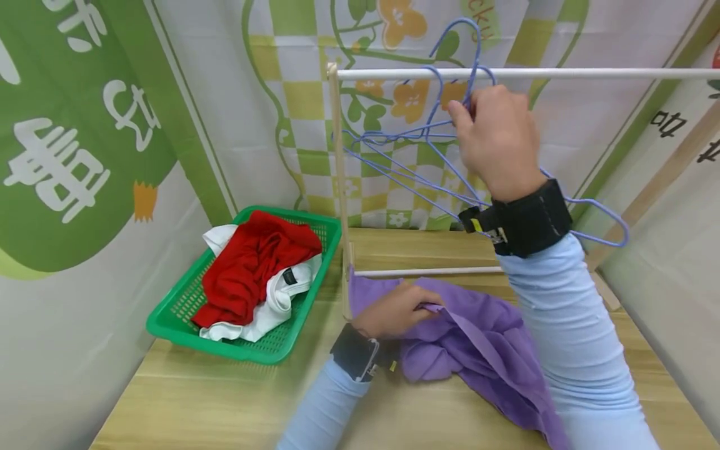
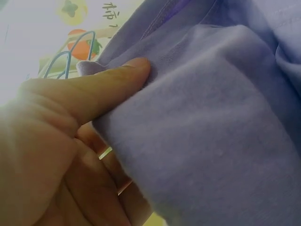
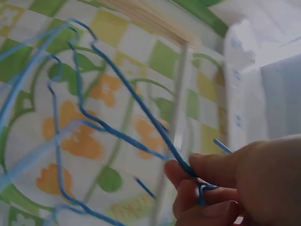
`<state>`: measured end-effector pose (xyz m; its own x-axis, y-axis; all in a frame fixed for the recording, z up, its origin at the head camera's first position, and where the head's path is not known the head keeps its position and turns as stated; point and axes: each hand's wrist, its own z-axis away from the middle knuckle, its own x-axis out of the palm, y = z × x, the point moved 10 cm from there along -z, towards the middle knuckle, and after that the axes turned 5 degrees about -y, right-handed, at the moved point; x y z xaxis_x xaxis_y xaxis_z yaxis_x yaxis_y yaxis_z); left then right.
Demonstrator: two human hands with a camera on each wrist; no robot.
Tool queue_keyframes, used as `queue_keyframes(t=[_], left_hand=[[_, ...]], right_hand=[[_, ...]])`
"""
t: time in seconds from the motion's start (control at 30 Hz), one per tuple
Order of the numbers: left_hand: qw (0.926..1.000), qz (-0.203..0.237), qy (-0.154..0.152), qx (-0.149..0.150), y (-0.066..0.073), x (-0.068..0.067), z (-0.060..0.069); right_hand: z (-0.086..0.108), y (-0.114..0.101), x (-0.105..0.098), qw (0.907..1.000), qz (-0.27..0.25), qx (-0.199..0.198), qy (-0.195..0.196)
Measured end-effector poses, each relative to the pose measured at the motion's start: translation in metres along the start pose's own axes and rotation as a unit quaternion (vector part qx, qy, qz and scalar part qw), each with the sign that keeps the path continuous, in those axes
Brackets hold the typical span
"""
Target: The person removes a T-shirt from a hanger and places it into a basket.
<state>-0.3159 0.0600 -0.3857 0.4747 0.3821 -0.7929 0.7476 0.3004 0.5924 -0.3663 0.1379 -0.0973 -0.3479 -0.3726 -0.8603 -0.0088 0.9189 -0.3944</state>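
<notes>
My right hand (image 1: 500, 137) pinches a blue wire hanger (image 1: 478, 44) at its neck, just under the hook. That hook stands above the white rod, apart from it. Behind it, other blue hangers (image 1: 427, 103) hang on the rod. The right wrist view shows thumb and fingers closed on the wire of the held hanger (image 3: 136, 96). Lower down, my left hand (image 1: 394, 310) grips an edge of a crumpled purple garment (image 1: 478, 350) on the table. In the left wrist view, the thumb lies over the purple fabric (image 2: 202, 127), with fingers beneath; its full shape is hidden by folds.
A rack with a white rod (image 1: 590, 74) and a wooden post (image 1: 339, 181) stands on the wooden table (image 1: 225, 394). At left, a green basket (image 1: 225, 353) contains a red garment (image 1: 253, 269) and a white one (image 1: 281, 300). Printed curtains surround the table.
</notes>
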Motion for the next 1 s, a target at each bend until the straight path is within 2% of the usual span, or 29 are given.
queue_keyframes(t=[0.1, 0.27, 0.4, 0.5, 0.57, 0.63, 0.7, 0.77, 0.83, 0.87, 0.93, 1.0], left_hand=[[0.9999, -0.006, 0.009, 0.001, -0.005, 0.000, 0.002], [0.9993, -0.032, 0.017, 0.002, -0.008, -0.001, 0.003], [0.9993, -0.033, 0.014, 0.012, -0.006, -0.002, 0.001], [0.9994, -0.026, 0.018, 0.014, -0.005, -0.006, 0.002], [0.9994, -0.028, 0.019, 0.010, -0.007, -0.005, 0.002], [0.9992, -0.035, 0.017, 0.003, -0.009, -0.003, 0.002], [0.9992, -0.038, 0.011, -0.009, -0.013, 0.000, 0.001], [0.9987, -0.039, 0.004, -0.033, -0.016, 0.003, 0.002], [0.9970, -0.032, -0.007, -0.070, -0.022, 0.007, 0.004], [0.9949, -0.031, -0.014, -0.095, -0.026, 0.010, 0.006], [0.9865, -0.028, -0.031, -0.158, -0.034, 0.016, 0.011], [0.9724, -0.020, -0.051, -0.227, -0.044, 0.027, 0.017]], right_hand=[[-0.015, -0.009, 0.031, 0.9989, -0.005, 0.019, -0.041], [-0.025, -0.020, 0.069, 0.9987, -0.005, 0.005, -0.050], [-0.024, -0.019, 0.084, 0.9988, -0.017, -0.001, -0.047], [-0.015, -0.020, 0.083, 0.9983, -0.043, -0.018, -0.035], [0.000, -0.022, 0.074, 0.9973, -0.055, -0.047, -0.008], [0.025, -0.023, 0.060, 0.9932, -0.065, -0.092, 0.029], [0.061, -0.022, 0.045, 0.9816, -0.086, -0.159, 0.062], [0.100, -0.015, 0.038, 0.9669, -0.099, -0.225, 0.068], [0.136, 0.002, 0.043, 0.9574, -0.110, -0.265, 0.033], [0.150, 0.015, 0.051, 0.9572, -0.109, -0.268, 0.000], [0.170, 0.051, 0.073, 0.9637, -0.082, -0.244, -0.070], [0.182, 0.100, 0.103, 0.9713, -0.045, -0.185, -0.143]])
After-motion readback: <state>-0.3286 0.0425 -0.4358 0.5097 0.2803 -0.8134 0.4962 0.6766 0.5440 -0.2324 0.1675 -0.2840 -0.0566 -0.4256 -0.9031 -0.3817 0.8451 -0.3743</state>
